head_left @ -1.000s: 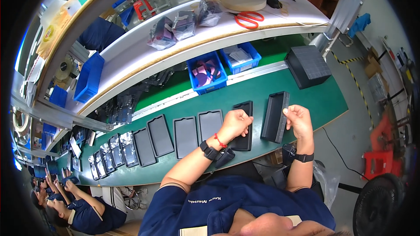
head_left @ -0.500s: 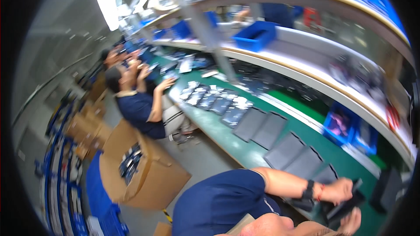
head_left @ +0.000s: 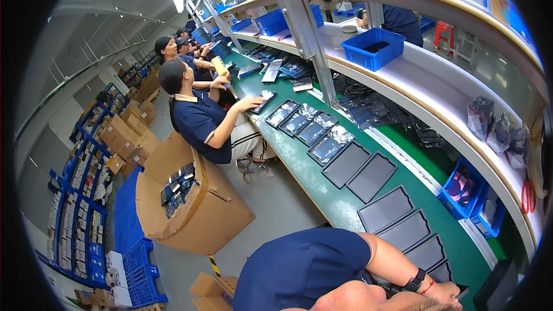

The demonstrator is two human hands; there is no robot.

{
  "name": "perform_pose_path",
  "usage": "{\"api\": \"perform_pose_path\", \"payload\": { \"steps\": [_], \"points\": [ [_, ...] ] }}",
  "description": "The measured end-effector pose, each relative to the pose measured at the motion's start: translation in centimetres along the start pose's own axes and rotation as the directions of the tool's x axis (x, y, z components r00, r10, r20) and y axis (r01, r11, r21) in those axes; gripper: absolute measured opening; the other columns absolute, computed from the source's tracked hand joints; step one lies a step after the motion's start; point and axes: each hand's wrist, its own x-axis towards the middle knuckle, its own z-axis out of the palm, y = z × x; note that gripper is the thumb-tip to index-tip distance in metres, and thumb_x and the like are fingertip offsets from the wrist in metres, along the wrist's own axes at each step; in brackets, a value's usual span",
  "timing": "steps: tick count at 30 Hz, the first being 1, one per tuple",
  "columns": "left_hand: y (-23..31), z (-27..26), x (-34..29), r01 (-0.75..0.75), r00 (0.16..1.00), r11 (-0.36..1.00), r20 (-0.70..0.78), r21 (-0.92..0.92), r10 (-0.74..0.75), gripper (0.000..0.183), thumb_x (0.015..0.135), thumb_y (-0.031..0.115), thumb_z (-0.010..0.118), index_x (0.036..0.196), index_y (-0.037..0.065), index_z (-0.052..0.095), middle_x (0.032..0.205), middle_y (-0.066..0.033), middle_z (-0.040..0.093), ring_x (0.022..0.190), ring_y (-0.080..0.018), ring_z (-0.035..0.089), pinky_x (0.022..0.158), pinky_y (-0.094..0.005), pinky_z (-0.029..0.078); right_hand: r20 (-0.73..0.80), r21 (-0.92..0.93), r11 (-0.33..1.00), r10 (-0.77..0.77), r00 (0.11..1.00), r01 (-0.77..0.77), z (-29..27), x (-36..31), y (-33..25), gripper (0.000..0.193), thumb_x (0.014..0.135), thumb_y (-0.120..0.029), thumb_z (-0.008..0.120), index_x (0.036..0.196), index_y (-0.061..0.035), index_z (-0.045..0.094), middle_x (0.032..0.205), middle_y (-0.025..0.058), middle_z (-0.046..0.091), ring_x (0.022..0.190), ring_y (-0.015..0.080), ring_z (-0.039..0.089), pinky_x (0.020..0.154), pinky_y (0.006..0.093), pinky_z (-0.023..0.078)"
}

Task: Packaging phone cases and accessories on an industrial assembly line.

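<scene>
My left hand, with a dark watch and a red string at the wrist, is low at the right over the green bench. Its fingers look curled at the edge of a dark flat piece, mostly hidden by the hand and the picture's lower rim. My right hand is out of view. Nearest to my forearm, several shallow dark-grey trays lie overlapping in a row. Farther along are two more grey trays, then several trays with shiny clear film.
Shelving with a blue bin runs along the bench's far side. Small blue bins and a black block-shaped thing stand at the right. Co-workers sit farther left. A large carton stands on the floor.
My view has shifted and sharpened. My left hand is lower in the picture, and my right hand has left it. A co-worker's hand rests on a dark tray-like piece.
</scene>
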Motion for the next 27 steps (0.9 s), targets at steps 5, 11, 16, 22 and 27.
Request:
{"api": "perform_pose_path", "payload": {
  "steps": [5,11,16,22,27],
  "points": [
    [0.7,1.8,-0.8,-0.081,0.913,0.964,-0.369,0.254,0.174,0.019,0.081,0.014,0.052,0.07,-0.001,0.049,0.062,-0.0187,0.051,0.058,-0.0283,0.052,0.051,-0.0391,0.04,-0.261,0.016,0.979,0.2,0.944,-0.203,-1.0,-1.7,0.5,0.027,0.091,-0.021,0.05,0.1,0.0036,0.056,0.092,0.0167,0.057,0.082,0.0188,0.051,0.077,0.0321,0.041],
    [6.4,-0.3,-4.8,-0.002,0.931,0.878,-0.319,0.478,0.176,0.035,0.083,0.031,0.055,0.071,-0.002,0.055,0.068,-0.022,0.057,0.07,-0.0415,0.056,0.06,-0.047,0.045,0.042,0.653,0.693,0.369,0.928,-0.305,-7.5,1.6,13.8,0.026,0.09,-0.021,0.051,0.103,0.001,0.058,0.099,0.0072,0.062,0.087,0.0162,0.058,0.081,0.0297,0.046],
    [5.1,0.1,-5.3,-0.142,0.99,0.466,0.128,0.873,0.062,0.043,0.079,0.037,0.061,0.104,0.002,0.057,0.111,-0.0215,0.047,0.111,-0.0374,0.042,0.093,-0.0432,0.035,-0.273,0.089,0.957,0.29,0.917,-0.276,-5.3,3.0,12.6,0.045,0.077,-0.017,0.067,0.116,-0.0038,0.049,0.1,0.0101,0.057,0.091,0.0222,0.057,0.081,0.0317,0.046],
    [4.7,-2.8,-7.1,-0.127,0.991,0.371,0.133,0.92,0.011,0.046,0.078,0.032,0.064,0.113,0.003,0.053,0.126,-0.0244,0.04,0.118,-0.0374,0.037,0.098,-0.0433,0.031,-0.262,-0.544,0.824,0.015,0.965,-0.161,-0.9,4.4,9.0,0.062,0.063,-0.011,0.077,0.117,-0.0027,0.048,0.105,0.0201,0.052,0.101,0.0367,0.05,0.088,0.0418,0.042],
    [5.7,-5.7,-7.8,-0.031,0.998,0.391,0.053,0.92,-0.044,0.048,0.079,0.033,0.063,0.116,0.003,0.052,0.13,-0.0264,0.037,0.123,-0.0395,0.033,0.101,-0.0453,0.029,-0.174,-0.822,0.547,0.021,0.985,-0.157,2.6,6.0,4.3,0.059,0.068,-0.024,0.074,0.117,-0.0016,0.05,0.105,0.0189,0.054,0.1,0.0366,0.05,0.086,0.0431,0.042]
  ]
}}
